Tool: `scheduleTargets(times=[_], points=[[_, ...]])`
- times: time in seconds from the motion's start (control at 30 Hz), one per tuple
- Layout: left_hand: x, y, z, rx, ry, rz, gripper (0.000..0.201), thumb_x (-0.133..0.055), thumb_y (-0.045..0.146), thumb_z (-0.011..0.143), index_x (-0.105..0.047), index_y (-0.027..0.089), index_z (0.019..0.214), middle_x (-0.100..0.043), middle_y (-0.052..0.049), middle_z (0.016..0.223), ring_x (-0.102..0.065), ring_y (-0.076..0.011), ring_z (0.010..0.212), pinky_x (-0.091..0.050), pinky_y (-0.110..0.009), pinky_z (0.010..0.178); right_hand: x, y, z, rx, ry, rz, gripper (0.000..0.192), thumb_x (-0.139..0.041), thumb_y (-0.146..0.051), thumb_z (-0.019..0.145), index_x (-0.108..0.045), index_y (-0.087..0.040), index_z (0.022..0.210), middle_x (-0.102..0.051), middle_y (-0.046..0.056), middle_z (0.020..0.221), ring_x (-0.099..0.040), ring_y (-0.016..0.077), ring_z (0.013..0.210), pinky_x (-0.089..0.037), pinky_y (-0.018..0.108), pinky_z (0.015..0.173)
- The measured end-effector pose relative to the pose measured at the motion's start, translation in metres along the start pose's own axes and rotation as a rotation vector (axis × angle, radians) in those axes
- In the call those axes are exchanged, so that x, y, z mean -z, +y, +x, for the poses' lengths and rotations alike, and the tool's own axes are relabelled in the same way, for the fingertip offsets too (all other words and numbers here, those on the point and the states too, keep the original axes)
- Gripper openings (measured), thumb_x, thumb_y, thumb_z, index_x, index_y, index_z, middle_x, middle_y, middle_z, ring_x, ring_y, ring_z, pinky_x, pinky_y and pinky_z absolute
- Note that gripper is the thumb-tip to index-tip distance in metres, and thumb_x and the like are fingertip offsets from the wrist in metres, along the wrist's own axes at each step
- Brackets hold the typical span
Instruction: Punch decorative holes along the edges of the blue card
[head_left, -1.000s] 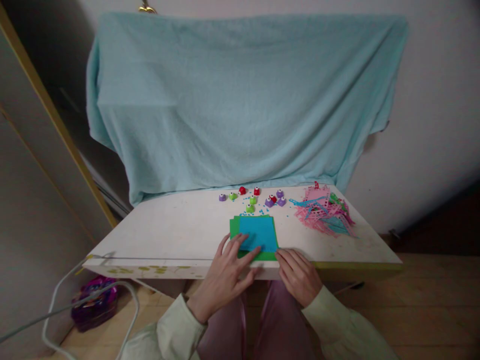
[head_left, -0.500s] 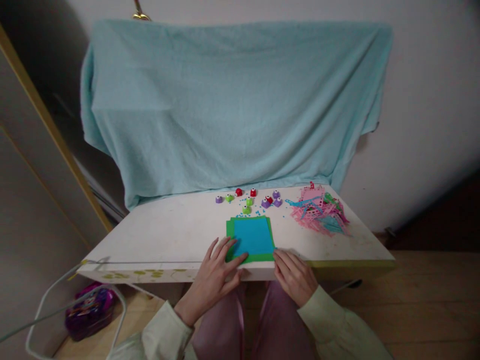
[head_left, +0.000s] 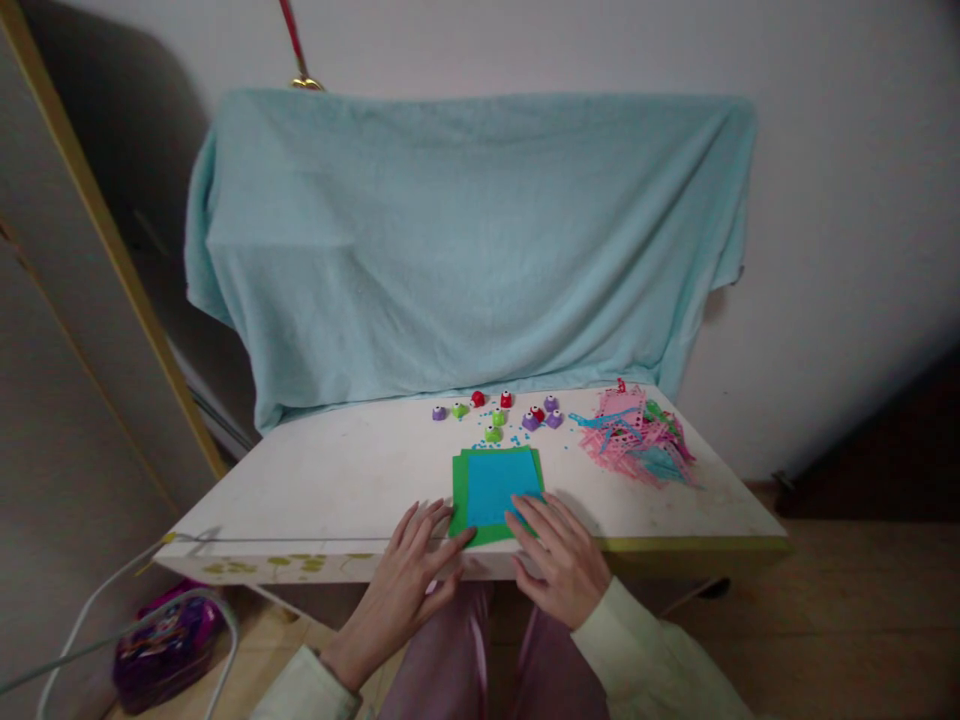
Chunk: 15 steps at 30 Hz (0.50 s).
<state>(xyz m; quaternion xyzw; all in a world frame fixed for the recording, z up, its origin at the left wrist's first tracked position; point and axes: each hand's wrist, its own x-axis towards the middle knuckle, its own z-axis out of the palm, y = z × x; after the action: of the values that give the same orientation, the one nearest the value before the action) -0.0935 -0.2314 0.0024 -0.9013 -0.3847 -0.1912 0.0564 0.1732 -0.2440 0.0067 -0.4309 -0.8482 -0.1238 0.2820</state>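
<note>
Two hands lie flat at the near edge of the white table (head_left: 345, 470). Left hand (head_left: 409, 570) has its fingers spread, tips touching the lower left corner of the green paper (head_left: 459, 500); right hand (head_left: 559, 555) rests open across the blue sheet (head_left: 495, 480) stacked on it, hiding the lower right corner. Neither grips anything. Small coloured punches (head_left: 495, 410) and pink scraps (head_left: 634, 435) beyond are too small to read. Forearms are cut off below.

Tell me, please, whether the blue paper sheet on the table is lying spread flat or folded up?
Spread flat: the blue sheet lies smooth on the green sheets, no crease or raised edge showing. The right hand covers its near corner.
</note>
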Motion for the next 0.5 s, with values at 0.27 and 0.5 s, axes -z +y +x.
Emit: scheduleTargets(times=[0.27,0.5], points=[[-0.001,-0.001,0.001,0.018,-0.013,0.007,0.05,-0.05,0.026,0.09,-0.04,0.029,0.139,-0.037,-0.008,0.141,-0.025,-0.0279,0.136,-0.021,-0.056,0.112,-0.022,-0.016,0.015,0.041,-0.052,0.127,0.041,-0.057,-0.032,0.082,-0.058,-0.018,0.121,-0.048,0.009,0.139,-0.045,0.0283,0.124,-0.03,0.052,0.11],[0.002,-0.001,0.003,0.016,-0.016,-0.021,0.047,-0.05,0.026,0.09,-0.043,0.027,0.136,-0.037,-0.008,0.142,-0.023,-0.0277,0.137,-0.02,-0.056,0.113,-0.014,0.016,-0.009,0.043,-0.009,0.091,0.039,-0.055,-0.021,0.08,-0.06,-0.018,0.119,-0.063,0.009,0.121,-0.056,0.0254,0.11,-0.042,0.047,0.101]])
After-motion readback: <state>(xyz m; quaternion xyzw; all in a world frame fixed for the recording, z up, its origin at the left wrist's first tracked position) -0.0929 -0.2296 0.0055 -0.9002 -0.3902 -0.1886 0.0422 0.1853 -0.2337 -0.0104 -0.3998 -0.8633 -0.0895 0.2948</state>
